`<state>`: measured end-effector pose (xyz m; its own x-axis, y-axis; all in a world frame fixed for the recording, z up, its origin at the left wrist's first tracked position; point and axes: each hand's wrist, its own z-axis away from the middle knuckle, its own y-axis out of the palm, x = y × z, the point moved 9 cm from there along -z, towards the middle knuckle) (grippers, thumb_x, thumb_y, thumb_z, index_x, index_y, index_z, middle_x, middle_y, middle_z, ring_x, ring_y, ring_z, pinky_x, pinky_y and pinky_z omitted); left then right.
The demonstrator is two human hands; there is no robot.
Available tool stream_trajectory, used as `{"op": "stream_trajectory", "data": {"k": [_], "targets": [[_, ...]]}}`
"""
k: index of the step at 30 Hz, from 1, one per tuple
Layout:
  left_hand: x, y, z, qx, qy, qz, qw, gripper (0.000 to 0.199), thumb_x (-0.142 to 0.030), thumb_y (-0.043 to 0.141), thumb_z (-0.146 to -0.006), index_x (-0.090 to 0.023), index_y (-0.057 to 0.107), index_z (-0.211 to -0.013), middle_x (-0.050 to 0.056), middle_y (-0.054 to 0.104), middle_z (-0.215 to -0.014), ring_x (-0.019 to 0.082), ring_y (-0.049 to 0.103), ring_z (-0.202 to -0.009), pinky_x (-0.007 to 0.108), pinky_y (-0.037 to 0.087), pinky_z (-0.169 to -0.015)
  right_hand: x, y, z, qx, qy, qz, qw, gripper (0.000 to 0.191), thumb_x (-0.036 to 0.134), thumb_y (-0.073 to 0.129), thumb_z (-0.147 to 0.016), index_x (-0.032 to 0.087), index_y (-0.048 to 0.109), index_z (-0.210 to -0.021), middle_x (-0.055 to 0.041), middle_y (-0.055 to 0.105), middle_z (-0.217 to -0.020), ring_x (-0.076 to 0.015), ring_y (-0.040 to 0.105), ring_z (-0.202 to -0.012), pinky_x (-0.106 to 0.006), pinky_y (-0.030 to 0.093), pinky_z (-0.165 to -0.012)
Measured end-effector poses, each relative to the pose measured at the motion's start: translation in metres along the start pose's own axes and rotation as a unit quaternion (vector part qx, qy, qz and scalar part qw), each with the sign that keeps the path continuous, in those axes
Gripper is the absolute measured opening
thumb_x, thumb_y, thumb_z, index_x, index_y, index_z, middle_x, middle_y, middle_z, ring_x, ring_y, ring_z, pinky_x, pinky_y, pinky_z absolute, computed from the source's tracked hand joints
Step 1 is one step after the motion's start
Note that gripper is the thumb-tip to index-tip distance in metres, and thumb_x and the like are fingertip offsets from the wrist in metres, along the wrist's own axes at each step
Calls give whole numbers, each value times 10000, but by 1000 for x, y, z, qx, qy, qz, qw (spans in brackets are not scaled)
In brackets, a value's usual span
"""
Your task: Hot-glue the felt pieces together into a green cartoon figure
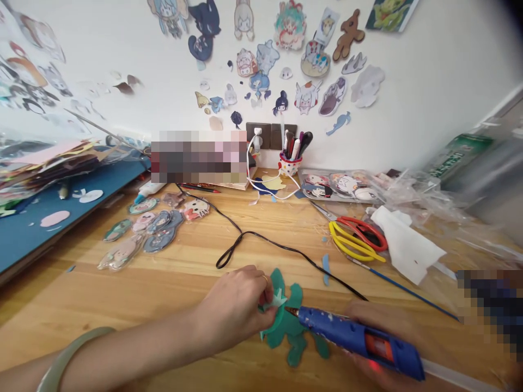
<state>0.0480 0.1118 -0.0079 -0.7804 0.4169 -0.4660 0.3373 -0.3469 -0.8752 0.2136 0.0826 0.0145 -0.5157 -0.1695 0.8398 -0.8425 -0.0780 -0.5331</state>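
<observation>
Near the front of the wooden table lies a green cutout [286,326] with rounded lobes. My left hand [245,294], wearing a ring, pinches a small pale green piece [278,299] over the cutout's left part. From the right, my right hand [379,332] is wrapped round a blue glue gun [339,326] with a red light showing near its underside. The gun's dark tip points left, close to the pale piece and above the green cutout; whether it touches cannot be made out. Part of my right hand is hidden behind the gun.
A black cable [281,245] loops behind my hands. Red and yellow scissors [355,237], a blue stick [408,291] and white paper [408,245] lie right. Wrapped figure cutouts [161,223] sit left, beside a blue board [93,218]. A pen cup [291,162] stands by the wall.
</observation>
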Motion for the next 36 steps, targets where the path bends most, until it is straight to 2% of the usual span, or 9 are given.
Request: {"op": "stream_trajectory", "data": {"k": [3, 6, 9, 13, 21, 24, 30, 36], "targets": [[2, -1, 0, -3, 3, 10, 1000, 117, -169, 490, -702, -178, 602, -732, 18, 605, -711, 143, 533, -629, 238, 371, -586, 4, 15, 2, 126, -86, 62, 986, 68, 239, 579, -601, 278, 605, -651, 13, 567, -589, -168, 514, -517, -262, 320, -455], [0, -1, 2, 10, 4, -5, 1000, 95, -237, 551, -687, -172, 591, -743, 29, 604, -734, 161, 538, -642, 249, 381, -580, -2, 18, 3, 185, -96, 95, 973, 97, 226, 599, -624, 256, 611, -715, -4, 583, -636, -183, 539, -557, -264, 346, -486], [-5, -1, 2, 12, 22, -43, 999, 130, -279, 569, -685, -165, 579, -748, 50, 609, -750, 198, 550, -691, 276, 399, -597, -4, 16, 1, 165, -102, 92, 977, 57, 230, 616, -621, 252, 601, -672, 3, 569, -613, -174, 532, -539, -252, 337, -471], [-13, 1, 4, 3, 56, -86, 995, 135, -232, 482, -735, -144, 579, -764, 75, 613, -758, 225, 555, -743, 306, 422, -622, -7, 16, 3, 139, -123, 81, 979, 44, 216, 551, -685, 247, 574, -665, 18, 542, -587, -148, 510, -510, -242, 326, -469], [-13, 0, 4, -2, 78, -64, 995, 77, -170, 499, -712, -149, 571, -725, 43, 603, -714, 182, 548, -692, 265, 417, -599, -16, 28, 10, 199, -167, 171, 950, 25, 247, 500, -747, 223, 500, -741, 6, 529, -653, -150, 523, -561, -240, 348, -487], [-9, -1, 2, 3, 64, -43, 997, 72, -175, 517, -703, -151, 583, -719, 42, 602, -708, 173, 552, -682, 254, 413, -603, -16, 33, 11, 213, -168, 215, 938, 19, 196, 483, -763, 212, 490, -765, 1, 538, -687, -145, 537, -596, -239, 364, -516], [-5, -1, 1, 1, 47, -17, 999, 57, -182, 539, -699, -159, 590, -712, 24, 591, -695, 146, 538, -647, 230, 396, -593, -16, 43, 13, 241, -149, 289, 915, 158, 75, 421, -751, 217, 471, -799, -2, 559, -771, -144, 572, -655, -235, 403, -550], [-3, -1, 1, 20, 37, -9, 999, 47, -187, 545, -704, -159, 582, -715, 13, 580, -686, 135, 517, -631, 223, 380, -576, -1, 45, 17, 174, -245, 333, 894, 185, 56, 381, -742, 220, 452, -792, -5, 559, -753, -143, 577, -606, -237, 402, -512]]}}
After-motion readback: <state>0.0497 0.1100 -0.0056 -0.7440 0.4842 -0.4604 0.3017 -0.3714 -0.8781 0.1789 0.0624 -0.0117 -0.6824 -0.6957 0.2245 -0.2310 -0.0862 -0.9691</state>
